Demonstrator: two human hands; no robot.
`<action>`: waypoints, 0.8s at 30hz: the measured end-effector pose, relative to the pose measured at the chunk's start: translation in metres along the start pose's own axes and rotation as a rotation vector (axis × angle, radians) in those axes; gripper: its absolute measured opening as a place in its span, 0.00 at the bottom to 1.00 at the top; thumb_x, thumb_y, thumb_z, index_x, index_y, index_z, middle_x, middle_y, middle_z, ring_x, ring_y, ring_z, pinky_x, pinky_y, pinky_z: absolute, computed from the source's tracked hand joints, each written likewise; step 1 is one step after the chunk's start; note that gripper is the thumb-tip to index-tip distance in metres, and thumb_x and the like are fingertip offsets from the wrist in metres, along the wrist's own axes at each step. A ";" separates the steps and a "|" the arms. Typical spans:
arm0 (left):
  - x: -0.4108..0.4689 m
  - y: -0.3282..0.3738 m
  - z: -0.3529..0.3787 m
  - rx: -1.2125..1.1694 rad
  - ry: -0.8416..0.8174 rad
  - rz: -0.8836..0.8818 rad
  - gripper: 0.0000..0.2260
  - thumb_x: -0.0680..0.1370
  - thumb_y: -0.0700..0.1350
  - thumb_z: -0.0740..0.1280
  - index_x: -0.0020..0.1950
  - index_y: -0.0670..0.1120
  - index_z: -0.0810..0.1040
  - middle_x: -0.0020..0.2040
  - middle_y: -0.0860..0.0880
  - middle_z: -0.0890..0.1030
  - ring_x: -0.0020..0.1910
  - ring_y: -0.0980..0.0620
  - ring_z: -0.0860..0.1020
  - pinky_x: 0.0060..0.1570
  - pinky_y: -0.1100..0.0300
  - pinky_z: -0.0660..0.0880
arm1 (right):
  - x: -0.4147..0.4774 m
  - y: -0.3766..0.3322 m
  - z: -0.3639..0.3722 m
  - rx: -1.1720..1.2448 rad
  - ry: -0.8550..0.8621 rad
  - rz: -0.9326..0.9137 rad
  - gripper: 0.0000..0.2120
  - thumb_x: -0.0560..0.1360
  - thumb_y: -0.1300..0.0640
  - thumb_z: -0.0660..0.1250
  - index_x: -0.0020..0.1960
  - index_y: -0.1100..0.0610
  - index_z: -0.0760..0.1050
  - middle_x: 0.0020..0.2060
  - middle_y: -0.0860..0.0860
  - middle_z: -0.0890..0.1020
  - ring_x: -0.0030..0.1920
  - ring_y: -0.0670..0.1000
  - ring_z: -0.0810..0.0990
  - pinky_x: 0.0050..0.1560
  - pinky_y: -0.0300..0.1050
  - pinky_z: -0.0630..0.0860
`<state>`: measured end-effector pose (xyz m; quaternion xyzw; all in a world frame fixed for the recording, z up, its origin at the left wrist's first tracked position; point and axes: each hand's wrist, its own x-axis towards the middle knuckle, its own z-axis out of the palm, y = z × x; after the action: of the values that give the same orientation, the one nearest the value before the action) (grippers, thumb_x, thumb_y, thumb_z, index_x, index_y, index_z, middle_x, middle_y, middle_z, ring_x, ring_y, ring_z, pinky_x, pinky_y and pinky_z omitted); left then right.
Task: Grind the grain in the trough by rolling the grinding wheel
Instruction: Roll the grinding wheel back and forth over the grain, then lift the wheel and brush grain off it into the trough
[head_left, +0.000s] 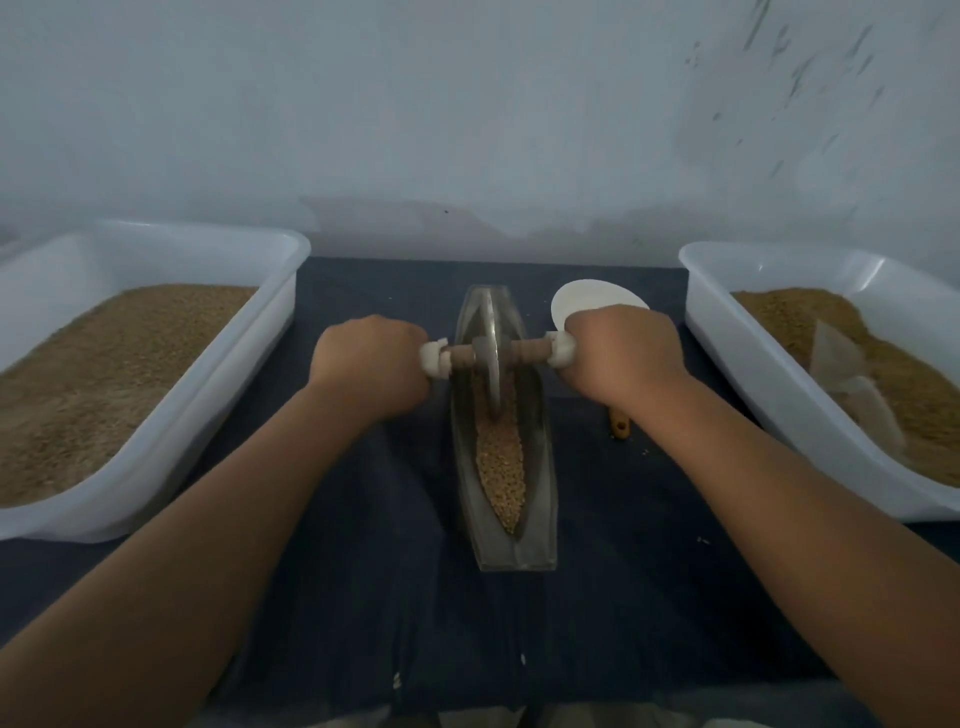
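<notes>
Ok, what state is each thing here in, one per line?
left hand: grips the axle's left end.
right hand: grips the axle's right end.
grinding wheel: upright in the trough, on the grain.
trough: holds grain, mostly near end.
left tub: filled high.
right tub: partly filled.

I'm getting a dim, bluish feed — soft overall, no glare, faint shadows only. Wide-angle bending curves the tubs (156, 364) at the edges — wall (467, 104) marks smeared upper right.
</notes>
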<state>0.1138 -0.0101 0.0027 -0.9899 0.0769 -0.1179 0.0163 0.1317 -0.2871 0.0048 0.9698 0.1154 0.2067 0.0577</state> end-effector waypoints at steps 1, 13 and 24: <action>-0.004 0.000 0.001 -0.008 -0.005 -0.012 0.07 0.73 0.55 0.64 0.37 0.53 0.73 0.35 0.55 0.75 0.33 0.51 0.74 0.32 0.58 0.65 | 0.002 0.001 0.001 0.011 -0.022 -0.022 0.20 0.76 0.46 0.69 0.30 0.50 0.66 0.27 0.46 0.72 0.28 0.46 0.68 0.29 0.41 0.55; -0.052 -0.002 0.021 -0.186 0.132 -0.139 0.20 0.78 0.67 0.54 0.36 0.56 0.73 0.30 0.56 0.75 0.29 0.57 0.73 0.29 0.60 0.64 | -0.042 0.035 -0.068 0.756 0.255 0.034 0.16 0.80 0.34 0.63 0.64 0.38 0.75 0.61 0.34 0.78 0.65 0.37 0.75 0.65 0.36 0.69; -0.058 -0.012 0.019 -0.594 0.134 -0.262 0.01 0.76 0.59 0.66 0.45 0.68 0.76 0.33 0.57 0.80 0.34 0.55 0.78 0.36 0.56 0.73 | -0.063 0.022 0.004 0.256 -0.309 0.351 0.21 0.79 0.42 0.63 0.67 0.46 0.60 0.44 0.48 0.78 0.38 0.49 0.76 0.34 0.49 0.72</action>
<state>0.0643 0.0110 -0.0289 -0.9428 -0.0189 -0.1565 -0.2936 0.0818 -0.3237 -0.0197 0.9945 -0.0396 0.0468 -0.0855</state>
